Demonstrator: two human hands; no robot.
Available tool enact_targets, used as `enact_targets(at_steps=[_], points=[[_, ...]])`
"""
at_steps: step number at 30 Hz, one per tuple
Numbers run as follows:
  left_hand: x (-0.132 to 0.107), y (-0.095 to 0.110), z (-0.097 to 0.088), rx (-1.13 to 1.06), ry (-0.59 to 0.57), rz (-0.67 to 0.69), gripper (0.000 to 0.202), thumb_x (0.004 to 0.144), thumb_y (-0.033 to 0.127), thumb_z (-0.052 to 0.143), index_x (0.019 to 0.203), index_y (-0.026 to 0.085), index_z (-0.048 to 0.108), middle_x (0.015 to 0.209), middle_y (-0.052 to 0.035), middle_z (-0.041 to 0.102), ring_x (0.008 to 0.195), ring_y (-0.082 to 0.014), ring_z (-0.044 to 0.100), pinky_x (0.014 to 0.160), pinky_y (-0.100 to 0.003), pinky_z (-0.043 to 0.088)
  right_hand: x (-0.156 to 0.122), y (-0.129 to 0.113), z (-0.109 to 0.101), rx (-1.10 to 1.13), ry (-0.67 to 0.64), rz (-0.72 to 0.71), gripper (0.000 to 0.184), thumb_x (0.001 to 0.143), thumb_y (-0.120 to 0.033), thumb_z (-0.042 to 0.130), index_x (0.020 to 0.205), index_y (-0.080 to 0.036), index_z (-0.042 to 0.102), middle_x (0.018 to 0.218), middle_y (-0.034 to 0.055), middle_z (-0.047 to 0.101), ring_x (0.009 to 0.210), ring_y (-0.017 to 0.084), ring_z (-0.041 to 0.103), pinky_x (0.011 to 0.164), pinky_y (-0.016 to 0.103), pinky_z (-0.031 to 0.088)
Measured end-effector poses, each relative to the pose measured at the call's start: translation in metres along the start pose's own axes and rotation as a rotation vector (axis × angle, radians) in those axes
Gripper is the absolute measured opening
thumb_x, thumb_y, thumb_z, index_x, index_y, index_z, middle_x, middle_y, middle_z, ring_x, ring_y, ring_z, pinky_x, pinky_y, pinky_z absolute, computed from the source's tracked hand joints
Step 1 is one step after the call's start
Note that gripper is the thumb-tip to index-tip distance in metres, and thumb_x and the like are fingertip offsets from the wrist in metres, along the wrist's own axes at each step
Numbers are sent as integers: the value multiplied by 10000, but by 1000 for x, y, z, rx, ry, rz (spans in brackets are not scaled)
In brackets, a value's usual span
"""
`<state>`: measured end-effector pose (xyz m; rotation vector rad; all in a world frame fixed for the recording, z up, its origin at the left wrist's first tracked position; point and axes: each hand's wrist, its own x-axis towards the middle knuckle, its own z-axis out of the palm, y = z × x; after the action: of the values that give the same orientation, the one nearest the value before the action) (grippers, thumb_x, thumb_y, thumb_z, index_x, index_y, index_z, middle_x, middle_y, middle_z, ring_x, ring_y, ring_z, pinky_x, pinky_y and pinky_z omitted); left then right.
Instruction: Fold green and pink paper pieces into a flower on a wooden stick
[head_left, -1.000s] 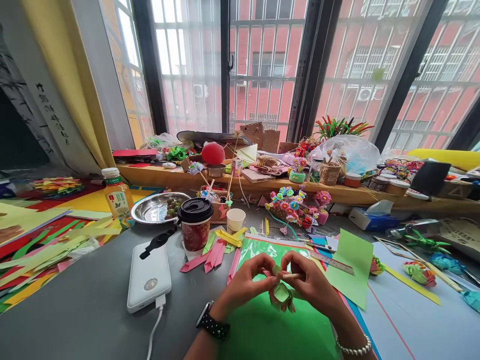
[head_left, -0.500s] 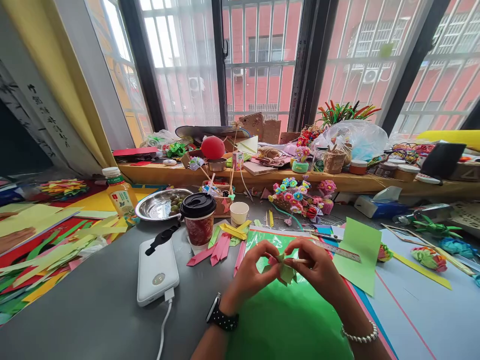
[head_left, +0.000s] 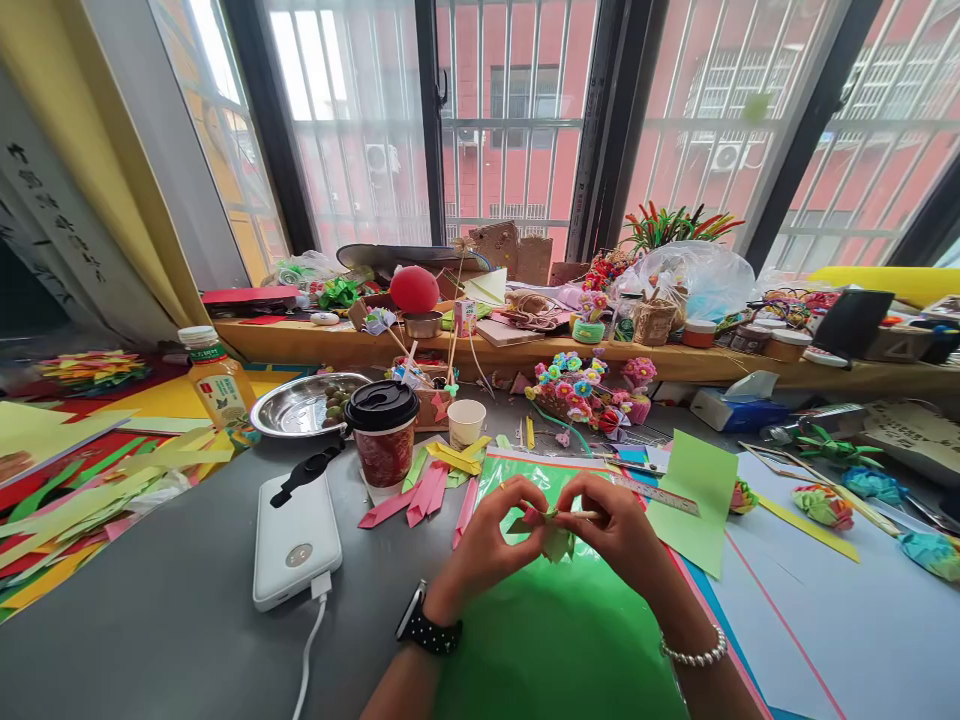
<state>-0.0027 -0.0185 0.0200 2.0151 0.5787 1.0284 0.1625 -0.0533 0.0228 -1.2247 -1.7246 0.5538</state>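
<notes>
Over the green plastic-covered sheet (head_left: 570,640), my left hand (head_left: 487,550) pinches a folded light-green paper piece (head_left: 557,546) between thumb and fingers. A bit of pink shows at its fingertips. My right hand (head_left: 621,528) is closed at the paper's other side, and a thin pale stick (head_left: 590,515) sticks out between its fingers. The stick's inner end is hidden by the paper and fingertips. Just left of the hands lie folded pink strips (head_left: 429,492) and yellow strips (head_left: 456,458). A light-green sheet (head_left: 694,505) lies to the right, partly over a ruler (head_left: 660,494).
A lidded coffee cup (head_left: 381,440), a paper cup (head_left: 466,423) and a steel bowl (head_left: 281,405) with green fruit stand behind. A white power bank (head_left: 296,540) with a cable lies left. Another person's hand (head_left: 13,464) shows at the left edge. Paper flowers (head_left: 823,506) lie right.
The view has shifted slightly, so most things sit further left. Both hands stay together on the green paper, with only small finger movement.
</notes>
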Motion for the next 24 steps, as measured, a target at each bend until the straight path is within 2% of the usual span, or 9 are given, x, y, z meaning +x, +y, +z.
enact_targets(at_steps=[4,10,17,24], points=[[0,1,-2,-21,-29,-60,58,722,158,542,762,160,499,734,8,488,688,-109,457,659,-231,383,0,-3,-2,-14,-40,-27,241,753,-398,566,679,-169,551,670,2,515,535,97,422,448,201,326],[1,0,-7,-124,-103,-158,79,719,209,570,746,149,526,710,6,507,689,-115,470,666,-236,396,0,-6,-3,-21,-138,10,248,759,-393,564,678,-163,522,529,-56,405,457,69,308,417,198,229],[0,-5,-11,-246,-133,-218,154,714,287,599,776,156,546,745,5,537,718,-122,498,688,-245,407,0,-10,-3,30,-137,48,228,750,-370,577,684,-168,495,519,-71,326,470,73,286,422,198,210],[0,-8,-13,-293,-153,-242,188,713,309,606,795,152,545,762,-1,537,730,-121,505,675,-242,417,-1,-9,-2,44,-150,49,203,740,-346,591,699,-172,495,529,-73,323,478,75,297,430,195,222]])
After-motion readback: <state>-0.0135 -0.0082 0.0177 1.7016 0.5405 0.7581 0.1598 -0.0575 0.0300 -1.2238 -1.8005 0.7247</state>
